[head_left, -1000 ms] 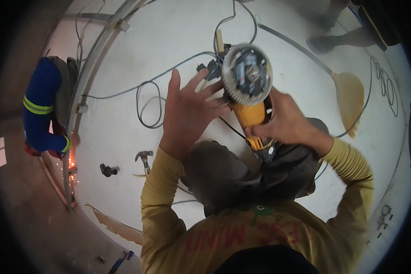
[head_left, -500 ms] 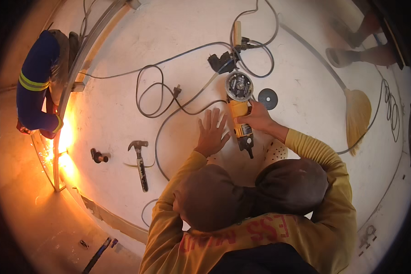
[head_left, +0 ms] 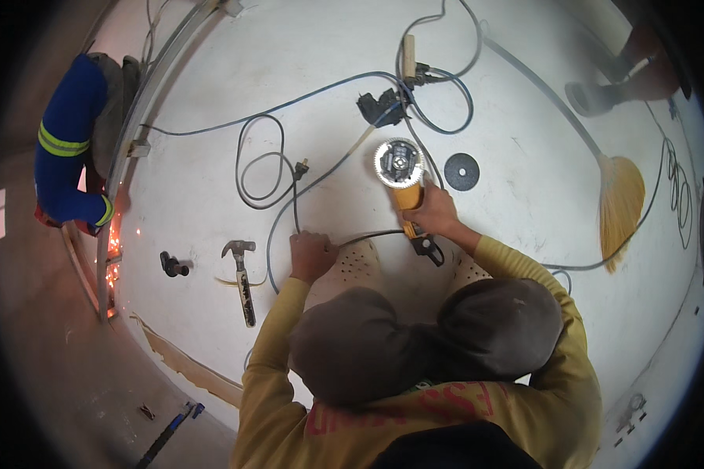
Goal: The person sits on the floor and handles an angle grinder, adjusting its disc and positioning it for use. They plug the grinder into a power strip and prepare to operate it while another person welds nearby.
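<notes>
1. Yellow-and-black angle grinder (head_left: 406, 197), fitted with a silver-rimmed, toothed disc (head_left: 400, 163), is ahead of the wearer's knees (head_left: 497, 316), above or on the white floor (head_left: 516, 164); I cannot tell which.
2. I see the right hand (head_left: 432, 211) wrapped around its body.
3. On my feed, the left hand (head_left: 314, 256) is clenched around the thin black power cord (head_left: 371, 234).
4. Flat, round black disc (head_left: 461, 172) lies just right of the grinder.
5. Steel-headed claw hammer (head_left: 244, 285) lies left of the left hand.
</notes>
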`<state>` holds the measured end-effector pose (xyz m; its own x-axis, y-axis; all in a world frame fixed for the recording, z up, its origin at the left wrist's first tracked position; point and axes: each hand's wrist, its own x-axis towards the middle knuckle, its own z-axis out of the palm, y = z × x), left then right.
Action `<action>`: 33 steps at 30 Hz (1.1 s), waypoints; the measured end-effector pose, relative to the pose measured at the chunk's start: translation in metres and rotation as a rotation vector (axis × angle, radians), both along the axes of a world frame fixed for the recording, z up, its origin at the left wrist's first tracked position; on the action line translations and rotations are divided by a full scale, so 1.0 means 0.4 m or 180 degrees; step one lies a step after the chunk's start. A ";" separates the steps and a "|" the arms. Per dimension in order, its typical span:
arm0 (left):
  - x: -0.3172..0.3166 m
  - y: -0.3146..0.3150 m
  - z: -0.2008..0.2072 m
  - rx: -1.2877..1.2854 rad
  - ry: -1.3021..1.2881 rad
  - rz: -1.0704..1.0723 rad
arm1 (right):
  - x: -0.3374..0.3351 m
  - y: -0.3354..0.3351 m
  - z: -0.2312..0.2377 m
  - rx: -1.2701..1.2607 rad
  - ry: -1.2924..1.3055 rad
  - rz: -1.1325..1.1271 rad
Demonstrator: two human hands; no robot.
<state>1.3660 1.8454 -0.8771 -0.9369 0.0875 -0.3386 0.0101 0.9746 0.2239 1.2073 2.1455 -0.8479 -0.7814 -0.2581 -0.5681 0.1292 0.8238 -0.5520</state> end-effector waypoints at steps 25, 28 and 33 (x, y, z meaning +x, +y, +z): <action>-0.234 0.319 -0.050 0.3298 0.0284 0.2099 | -0.157 -0.035 0.060 0.0046 0.2680 0.1809; -0.235 0.314 -0.062 0.3151 0.0226 0.1970 | -0.183 -0.078 0.038 0.0622 0.2552 0.2447; -0.224 0.322 -0.090 0.3134 -0.0071 0.2038 | -0.167 -0.086 0.040 0.0645 0.2496 0.2604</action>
